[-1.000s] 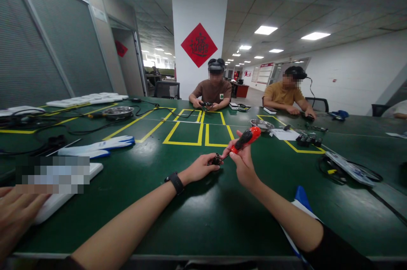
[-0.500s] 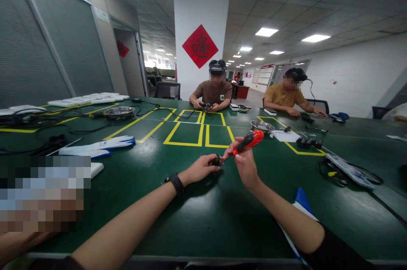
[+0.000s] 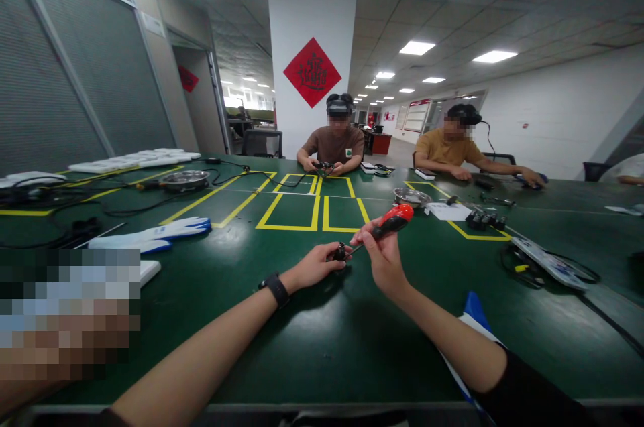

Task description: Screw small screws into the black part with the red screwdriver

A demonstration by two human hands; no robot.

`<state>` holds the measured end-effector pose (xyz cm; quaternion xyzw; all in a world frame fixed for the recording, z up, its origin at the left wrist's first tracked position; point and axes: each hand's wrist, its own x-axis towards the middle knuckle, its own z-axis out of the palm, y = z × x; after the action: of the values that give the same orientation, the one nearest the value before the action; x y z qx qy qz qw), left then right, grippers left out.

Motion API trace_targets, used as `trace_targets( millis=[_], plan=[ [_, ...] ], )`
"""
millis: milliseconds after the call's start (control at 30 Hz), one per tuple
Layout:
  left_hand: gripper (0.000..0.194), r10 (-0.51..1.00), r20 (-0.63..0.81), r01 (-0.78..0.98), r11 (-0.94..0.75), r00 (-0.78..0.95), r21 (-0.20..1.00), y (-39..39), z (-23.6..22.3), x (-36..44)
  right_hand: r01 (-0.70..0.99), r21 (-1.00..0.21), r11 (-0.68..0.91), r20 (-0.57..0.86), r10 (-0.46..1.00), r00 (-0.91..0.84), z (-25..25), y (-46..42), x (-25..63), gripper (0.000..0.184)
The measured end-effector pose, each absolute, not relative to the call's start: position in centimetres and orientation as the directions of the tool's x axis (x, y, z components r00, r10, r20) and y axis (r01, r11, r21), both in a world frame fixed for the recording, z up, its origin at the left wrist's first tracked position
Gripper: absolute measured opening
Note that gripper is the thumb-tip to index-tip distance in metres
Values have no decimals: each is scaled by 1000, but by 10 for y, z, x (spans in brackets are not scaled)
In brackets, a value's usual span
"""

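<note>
Between the fingers and thumb of my left hand [image 3: 318, 264] is a small dark cylindrical part [image 3: 341, 251], held upright just above or on the green table; which one I cannot tell. My right hand [image 3: 385, 256] is closed around a red and black screwdriver [image 3: 395, 219]. Its handle points up and to the right, and the thin shaft slants down left to the dark part. The tip is too small to make out, so whether it sits in a screw is unclear. A black watch is on my left wrist.
White-and-blue gloves [image 3: 151, 234] lie left, another glove [image 3: 475, 313] by my right forearm. Metal bowls [image 3: 412, 197] stand farther back. Several black parts [image 3: 486, 220], a white power strip [image 3: 548, 259] and cables lie right. Two people sit opposite; another person's blurred arm is at left.
The screwdriver handle has turned in my right hand, and my right fingers have shifted on it. My left hand still holds the part. The person at far right has reached toward a blue item.
</note>
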<state>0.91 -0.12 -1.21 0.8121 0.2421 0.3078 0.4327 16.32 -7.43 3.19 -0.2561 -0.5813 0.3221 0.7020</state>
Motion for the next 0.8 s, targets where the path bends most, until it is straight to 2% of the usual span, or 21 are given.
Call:
trace_targets(
  millis=[167,367,533,667,800],
  plan=[
    [38,665,278,126,-492,693,862,-3,-10,9,-152,-727,670,668,741,72,32,-76,166,37],
    [37,663,273,108,-473,697,874,-5,-8,8,-117,-739,663,661,748,62,38,-76,165,29],
    [38,678,256,115,-451,689,885,-5,-9,9,-124,-735,667,655,745,125,35,-69,168,24],
    [38,681,249,108,-435,689,894,-5,-10,9,-202,-749,631,619,775,127,30,-66,170,33],
    [38,677,246,90,-421,694,903,-6,-9,9,-132,-756,641,633,768,99,30,-69,169,40]
  ],
)
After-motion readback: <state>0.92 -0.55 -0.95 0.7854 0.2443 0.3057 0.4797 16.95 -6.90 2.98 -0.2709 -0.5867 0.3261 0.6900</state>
